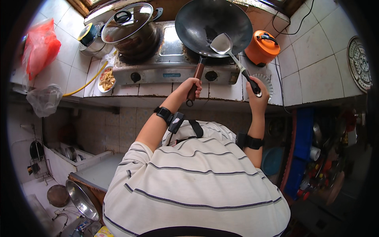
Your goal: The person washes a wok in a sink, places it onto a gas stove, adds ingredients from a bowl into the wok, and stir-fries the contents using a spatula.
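A dark wok [192, 28] rests over the right burner of a steel two-burner gas stove [142, 74]. Around its brown wooden handle [199, 69] my left hand [193, 86] is closed. My right hand [258, 93] grips the black handle of a metal wok spatula [222, 44], whose blade lies over the near right side of the wok. I see no food inside the wok, only a dark patch on its surface. A white plate of sliced food [107, 80] sits on the tiled counter, left of the stove. Near my right hand lies a pale fluted dish [266, 81], partly hidden.
A large pot with a glass lid [133, 32] occupies the left burner. An orange lidded pot [262, 49] stands close right of the wok. A yellow gas hose [88, 86] crosses the counter at left, near a red plastic bag [41, 49]. A black cable [279, 83] hangs at right.
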{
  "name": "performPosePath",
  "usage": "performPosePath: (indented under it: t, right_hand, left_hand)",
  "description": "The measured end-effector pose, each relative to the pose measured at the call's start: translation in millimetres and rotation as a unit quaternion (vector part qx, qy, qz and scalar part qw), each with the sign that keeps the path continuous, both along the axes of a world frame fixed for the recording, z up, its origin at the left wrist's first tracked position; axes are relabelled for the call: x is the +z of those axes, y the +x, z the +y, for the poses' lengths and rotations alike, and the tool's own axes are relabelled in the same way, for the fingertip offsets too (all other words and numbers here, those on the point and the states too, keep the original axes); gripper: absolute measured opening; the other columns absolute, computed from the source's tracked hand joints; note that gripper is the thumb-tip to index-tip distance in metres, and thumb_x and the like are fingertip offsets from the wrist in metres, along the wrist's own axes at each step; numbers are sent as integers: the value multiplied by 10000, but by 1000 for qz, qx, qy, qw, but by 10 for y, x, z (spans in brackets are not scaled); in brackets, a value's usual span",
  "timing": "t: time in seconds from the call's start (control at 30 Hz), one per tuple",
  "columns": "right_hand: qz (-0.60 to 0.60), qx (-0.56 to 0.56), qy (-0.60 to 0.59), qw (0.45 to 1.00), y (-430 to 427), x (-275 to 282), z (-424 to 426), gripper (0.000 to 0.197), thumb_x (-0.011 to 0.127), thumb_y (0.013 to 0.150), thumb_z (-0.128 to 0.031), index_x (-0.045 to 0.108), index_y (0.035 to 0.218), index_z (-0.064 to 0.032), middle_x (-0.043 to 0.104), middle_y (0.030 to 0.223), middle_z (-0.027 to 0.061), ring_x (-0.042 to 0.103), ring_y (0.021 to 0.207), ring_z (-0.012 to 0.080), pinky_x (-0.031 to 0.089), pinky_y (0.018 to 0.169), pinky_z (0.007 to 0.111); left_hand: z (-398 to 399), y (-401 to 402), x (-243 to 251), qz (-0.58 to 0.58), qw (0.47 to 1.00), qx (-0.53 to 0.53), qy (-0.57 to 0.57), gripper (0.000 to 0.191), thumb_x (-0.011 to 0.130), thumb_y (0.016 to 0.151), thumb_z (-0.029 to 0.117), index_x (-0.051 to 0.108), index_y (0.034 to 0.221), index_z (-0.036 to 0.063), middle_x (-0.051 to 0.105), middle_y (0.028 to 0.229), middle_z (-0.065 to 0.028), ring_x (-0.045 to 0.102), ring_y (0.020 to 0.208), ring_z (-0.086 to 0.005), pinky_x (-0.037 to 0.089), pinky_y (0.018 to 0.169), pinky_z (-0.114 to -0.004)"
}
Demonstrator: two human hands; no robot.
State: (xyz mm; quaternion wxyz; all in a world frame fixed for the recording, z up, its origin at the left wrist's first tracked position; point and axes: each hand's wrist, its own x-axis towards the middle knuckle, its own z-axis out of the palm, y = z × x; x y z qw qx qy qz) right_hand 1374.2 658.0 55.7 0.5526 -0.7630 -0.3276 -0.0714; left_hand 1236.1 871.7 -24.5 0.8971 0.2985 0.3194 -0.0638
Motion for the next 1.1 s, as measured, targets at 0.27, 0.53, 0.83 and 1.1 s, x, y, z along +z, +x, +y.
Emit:
performPosePath:
  t: [0.27,0.53,0.83,1.1]
  right_hand:
    - [-70,46,-11,996,14,-99,-64,207,625,687,-17,612,893,-35,588,821,101,561,748,217,431,700,278]
    - [-84,88,-3,993,-76,-61,-48,201,607,681,23,609,874,-33,573,800,97,555,725,226,434,655,283]
    - [-77,100,-22,992,-172,-110,90,204,609,670,43,619,849,-54,587,873,110,573,799,257,447,697,303]
    - [-132,173,-71,974,-255,-110,188,247,616,621,67,627,817,-83,565,1006,115,556,897,281,451,752,327]
  left_hand:
    - [-19,5,-18,-7,1000,3,-1,160,464,612,43,387,749,73,398,588,-29,377,435,-120,349,421,-247]
    - [-33,-2,11,-10,1000,0,20,177,453,635,68,383,798,79,379,568,-11,366,426,-104,339,417,-235]
    - [-15,6,-23,-13,1000,1,-19,142,463,631,54,391,751,78,395,565,-27,387,437,-119,358,426,-247]
    - [5,12,-81,-29,999,-8,-27,129,465,644,72,398,754,79,400,563,-29,393,447,-123,359,434,-260]
